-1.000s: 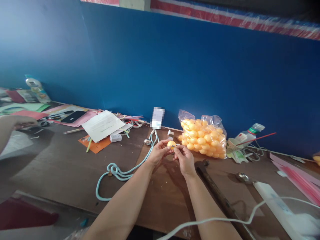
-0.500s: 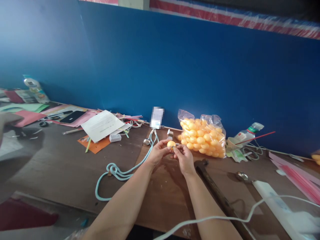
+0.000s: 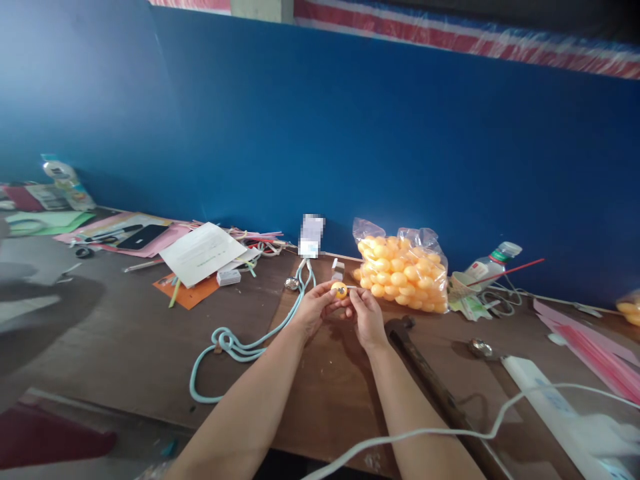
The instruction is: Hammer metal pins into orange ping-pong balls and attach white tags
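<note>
An orange ball [image 3: 339, 290] with a small dark mark on its face is pinched between the fingers of my left hand [image 3: 316, 308], over the wooden table. Close beside it on the right is my right hand [image 3: 367, 315], its thumb and fingertips pressed together near the ball; what they hold is too small to make out. Behind my hands a clear plastic bag [image 3: 403, 273] full of similar orange balls stands against the blue panel. A small white block [image 3: 337, 267] lies just beyond my fingers.
Light blue cord [image 3: 235, 347] loops left of my arms. A hammer [image 3: 425, 373] lies right of my right forearm, under a white cable [image 3: 435, 433]. Papers [image 3: 203, 253] lie at the left, a bottle [image 3: 495, 263] and white power strip [image 3: 545, 400] at the right.
The ball has turned, so its dark mark now faces the camera. My right fingertips have shifted slightly right, off its front. At the far left, another person's hand has moved out of its earlier place.
</note>
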The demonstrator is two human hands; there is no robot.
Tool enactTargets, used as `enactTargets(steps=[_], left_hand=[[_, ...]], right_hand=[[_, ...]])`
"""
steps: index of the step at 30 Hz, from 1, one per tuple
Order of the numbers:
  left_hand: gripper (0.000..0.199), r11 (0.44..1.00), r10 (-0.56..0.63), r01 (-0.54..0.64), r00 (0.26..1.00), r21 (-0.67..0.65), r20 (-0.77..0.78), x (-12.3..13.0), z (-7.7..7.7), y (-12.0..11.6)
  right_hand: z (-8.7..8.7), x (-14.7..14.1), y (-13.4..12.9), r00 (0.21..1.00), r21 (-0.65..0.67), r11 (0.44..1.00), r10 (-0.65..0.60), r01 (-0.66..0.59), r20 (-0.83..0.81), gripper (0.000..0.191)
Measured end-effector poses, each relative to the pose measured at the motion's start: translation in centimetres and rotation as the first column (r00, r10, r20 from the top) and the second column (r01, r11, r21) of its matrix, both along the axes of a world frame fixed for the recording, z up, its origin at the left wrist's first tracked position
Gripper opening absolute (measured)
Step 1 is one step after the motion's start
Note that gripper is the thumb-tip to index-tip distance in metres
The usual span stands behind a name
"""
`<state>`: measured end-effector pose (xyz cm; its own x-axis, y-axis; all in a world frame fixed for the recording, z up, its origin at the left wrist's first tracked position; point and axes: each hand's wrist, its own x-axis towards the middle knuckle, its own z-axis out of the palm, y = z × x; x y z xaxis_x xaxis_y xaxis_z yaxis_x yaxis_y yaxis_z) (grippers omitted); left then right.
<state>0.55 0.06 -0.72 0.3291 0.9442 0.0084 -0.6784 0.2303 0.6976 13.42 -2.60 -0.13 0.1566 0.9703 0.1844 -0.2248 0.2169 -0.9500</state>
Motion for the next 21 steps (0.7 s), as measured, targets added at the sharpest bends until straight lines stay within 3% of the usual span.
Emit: enactTargets(steps=[6,21], left_hand=[[0.031,0.999,0.008,-0.008,1.0,-0.052,-0.001,0.0,0.0,0.1],[0.037,0.996,0.083,-0.087,0.99,-0.034,-0.114,-0.1,0.3,0.3]], right_hand=[[-1.0,0.6,0.7,0.994,-0.018,0.995,-0.101,0.101,-0.028,0.03],[-1.4,0.7,0.9,0.987,-0.05,0.986,-0.155,0.157,0.036,0.032]])
